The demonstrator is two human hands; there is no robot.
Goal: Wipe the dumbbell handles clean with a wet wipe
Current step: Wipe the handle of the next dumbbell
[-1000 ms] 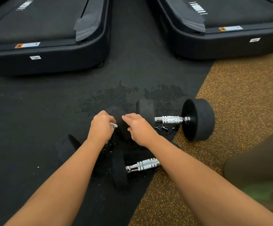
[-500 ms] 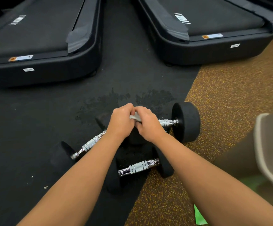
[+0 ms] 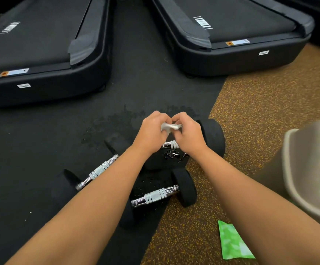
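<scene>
From the head camera, the left hand (image 3: 151,133) and right hand (image 3: 188,135) meet above the far dumbbell (image 3: 212,136), each grip pinching the crumpled wet wipe (image 3: 169,127). The near dumbbell (image 3: 155,196) lies across the black mat's (image 3: 40,150) edge and the left dumbbell (image 3: 98,172) on open mat. Treadmills (image 3: 46,88) stand ahead, a bin (image 3: 298,159) to the right.

three dumbbells (image 3: 155,196) lie close together on the floor (image 3: 269,104), where a black mat (image 3: 31,150) with wet patches meets speckled ochre. two treadmills (image 3: 40,60) stand on the mat. a green packet (image 3: 231,243) and a beige bin (image 3: 308,159) sit on the ochre part.

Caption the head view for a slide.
The left hand and right hand pinch a wet wipe over three dumbbells.
</scene>
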